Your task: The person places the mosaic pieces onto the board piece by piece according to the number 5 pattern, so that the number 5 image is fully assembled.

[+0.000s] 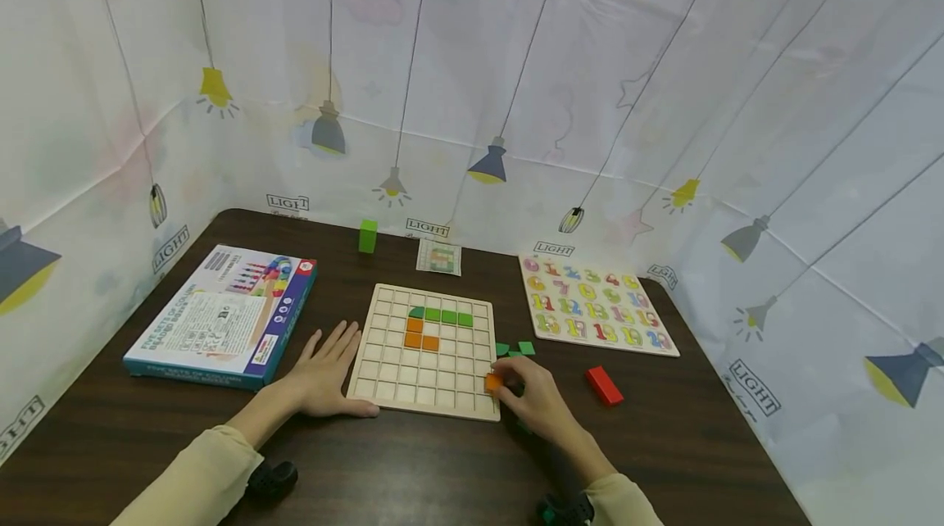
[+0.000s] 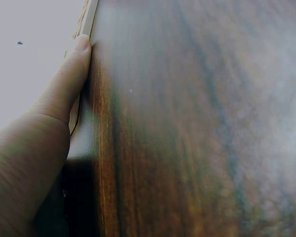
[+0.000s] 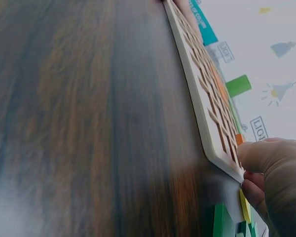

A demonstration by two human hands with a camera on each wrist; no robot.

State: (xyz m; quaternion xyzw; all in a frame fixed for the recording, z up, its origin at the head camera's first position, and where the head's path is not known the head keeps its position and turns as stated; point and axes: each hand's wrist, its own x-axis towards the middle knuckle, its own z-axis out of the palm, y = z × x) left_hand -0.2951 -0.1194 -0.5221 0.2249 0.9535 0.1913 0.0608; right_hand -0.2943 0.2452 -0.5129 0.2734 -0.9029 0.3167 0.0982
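Note:
A wooden grid board lies on the dark table, with a row of green pieces and several orange square tiles set in its upper cells. My left hand lies spread flat at the board's left edge, its thumb against the front corner. Over the board's right edge my right hand pinches an orange tile between thumb and fingers. In the right wrist view only a bit of that orange tile shows past the thumb. Green pieces lie just beyond the right hand.
A boxed set lies at the left. Toward the back are a green block and a small pattern card. A number puzzle board and a red block lie at the right. Patterned curtains stand behind the table.

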